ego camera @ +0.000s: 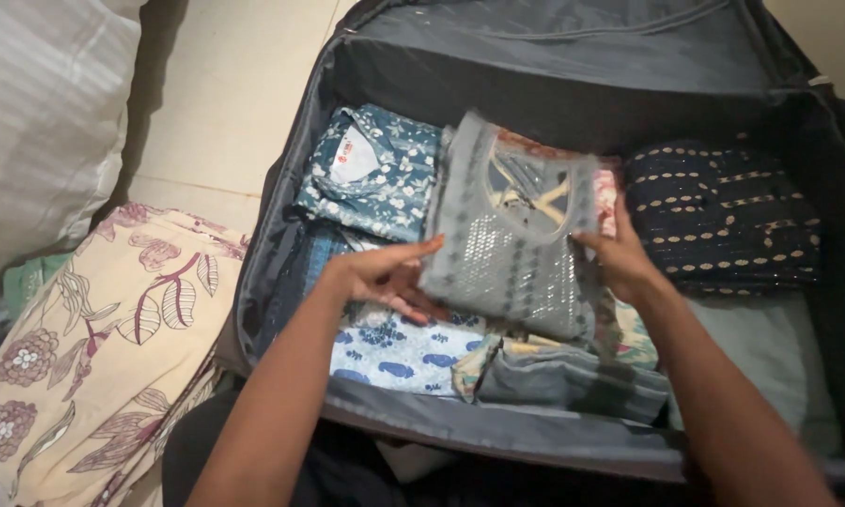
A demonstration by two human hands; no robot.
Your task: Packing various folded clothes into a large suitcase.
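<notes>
A folded grey garment (511,235) with sequin rows is held between both hands over the middle of an open dark suitcase (281,235). My left hand (385,277) supports its left edge from below, fingers stretched under it. My right hand (620,258) grips its right edge. Under and around it lie other folded clothes: a teal floral top (371,174) at the back left, a white and blue printed piece (394,352) in front, and a dark navy garment with gold dots (723,216) on the right.
A cream cloth with maroon leaf and flower print (103,347) lies left of the suitcase. A white striped pillow (37,122) sits at the far left. The suitcase lid (554,38) stands open at the back. Pale floor tiles (225,103) show behind.
</notes>
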